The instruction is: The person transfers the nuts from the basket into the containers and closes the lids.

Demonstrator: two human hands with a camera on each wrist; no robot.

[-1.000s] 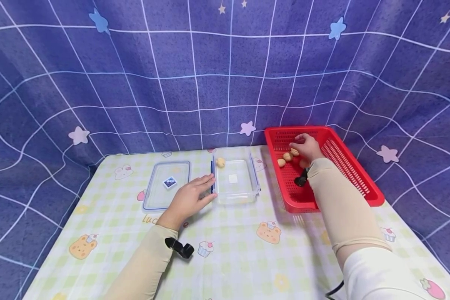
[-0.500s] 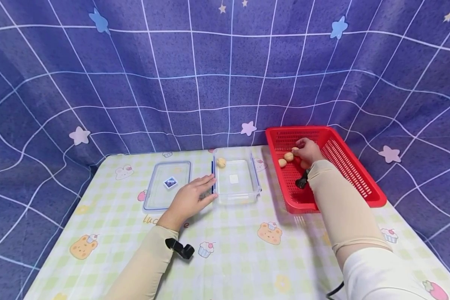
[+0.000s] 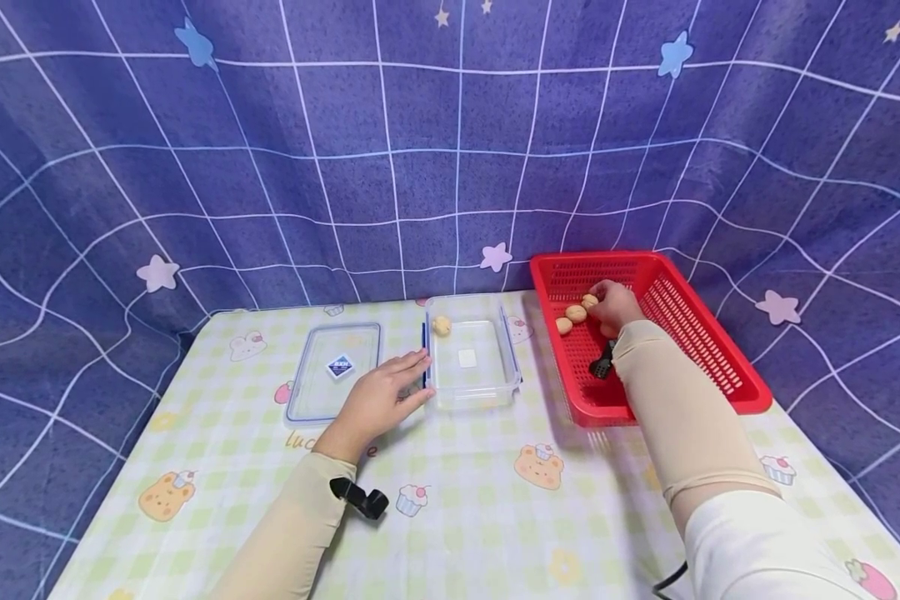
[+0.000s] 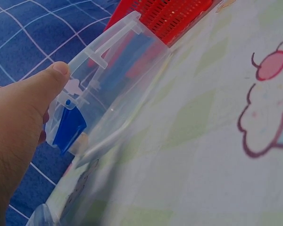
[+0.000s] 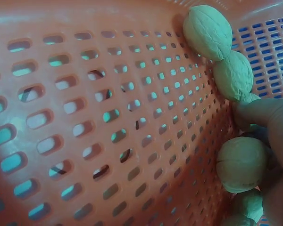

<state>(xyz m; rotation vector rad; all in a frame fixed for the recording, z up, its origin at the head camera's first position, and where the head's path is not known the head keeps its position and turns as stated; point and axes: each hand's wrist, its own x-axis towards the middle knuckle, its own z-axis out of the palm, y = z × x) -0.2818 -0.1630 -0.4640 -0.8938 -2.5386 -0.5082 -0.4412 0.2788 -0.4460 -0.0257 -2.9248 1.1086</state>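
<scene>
My left hand [image 3: 381, 394] lies at the left side of a clear plastic food container [image 3: 474, 392], its fingers extended and touching the side. In the left wrist view, the thumb [image 4: 60, 70] rests by the container's rim, near a blue clasp [image 4: 70, 126]. One walnut [image 3: 441, 325] sits in the container's far left corner. My right hand [image 3: 617, 307] reaches into a red plastic basket [image 3: 585, 408], its curled fingers at a walnut [image 3: 589, 302]. More walnuts [image 3: 575, 314] lie beside it along the left wall. Another walnut [image 5: 243, 165] shows near the palm in the right wrist view; the other fingertips are hidden.
A clear lid [image 3: 322, 400] with a blue seal and a small label lies left of the container. The checked tablecloth [image 3: 480, 517] covers the table, and a blue grid curtain [image 3: 420, 183] hangs behind it. A black cable [image 3: 671, 579] runs near the right sleeve.
My right hand has lowered in the basket and its fingers have closed in at the walnut by the left wall. The left hand and the container stay where they were.
</scene>
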